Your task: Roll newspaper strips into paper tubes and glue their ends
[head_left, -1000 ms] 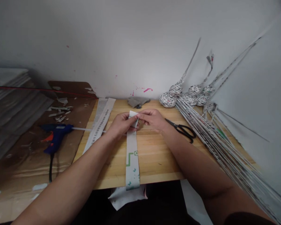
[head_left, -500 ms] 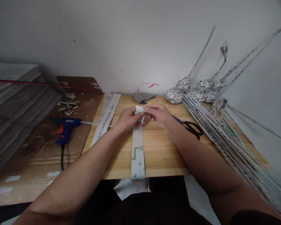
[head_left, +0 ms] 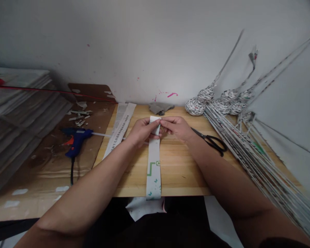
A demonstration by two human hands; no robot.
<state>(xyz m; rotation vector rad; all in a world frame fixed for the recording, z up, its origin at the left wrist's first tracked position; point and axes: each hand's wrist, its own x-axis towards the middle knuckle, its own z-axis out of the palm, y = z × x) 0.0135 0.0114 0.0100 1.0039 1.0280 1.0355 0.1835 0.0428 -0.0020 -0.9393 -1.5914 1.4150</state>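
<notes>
A long white paper strip with green and teal printing lies towards me over the wooden table, its near end hanging past the front edge. My left hand is closed on the strip's far end, thumb on top and fingers beneath. From the other side my right hand pinches the right edge of that same end, its fingertips close to the left thumb. The far end looks folded over; the fingers hide part of it. Newspaper strips lie left of my left hand, and black scissors lie beyond my right forearm.
A blue glue gun with a glue stick rests on cardboard at the left, near stacked paper. Woven paper gourds and a bundle of thin paper rods occupy the right. A grey cloth lies by the wall.
My left thumb has moved up the strip towards its far end, against my right fingertips. The whole view has shifted slightly, with surroundings appearing a little further right.
</notes>
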